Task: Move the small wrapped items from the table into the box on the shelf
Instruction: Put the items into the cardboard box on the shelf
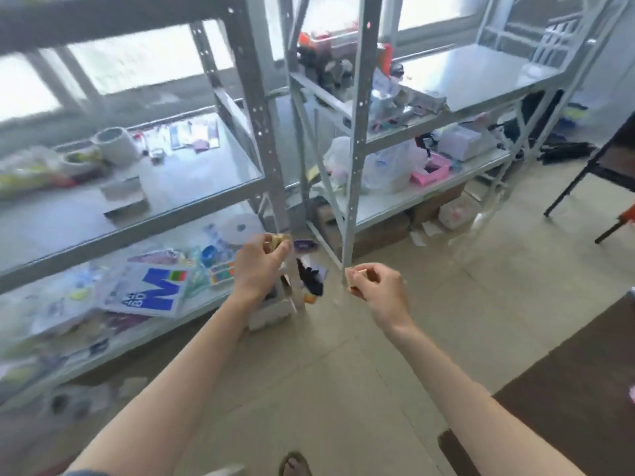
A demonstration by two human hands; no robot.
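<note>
My left hand (259,266) pinches a small gold-wrapped item (277,241) between thumb and fingers, held out in front of the left metal shelf unit. My right hand (379,286) grips a small tan wrapped item (354,279) at about the same height, over the tiled floor. A flat grey box (125,197) lies on the middle board of the left shelf (206,187), up and to the left of both hands. The dark table (584,389) shows only as a corner at the lower right. The whole view is motion-blurred.
A second metal shelf unit (360,132) stands ahead, loaded with plastic bags, a pink tray and toys. Tape rolls (113,142) and packets sit at the back of the left shelf. The lower left board holds papers and a white sheet with a blue M. A dark chair leg (577,187) stands far right.
</note>
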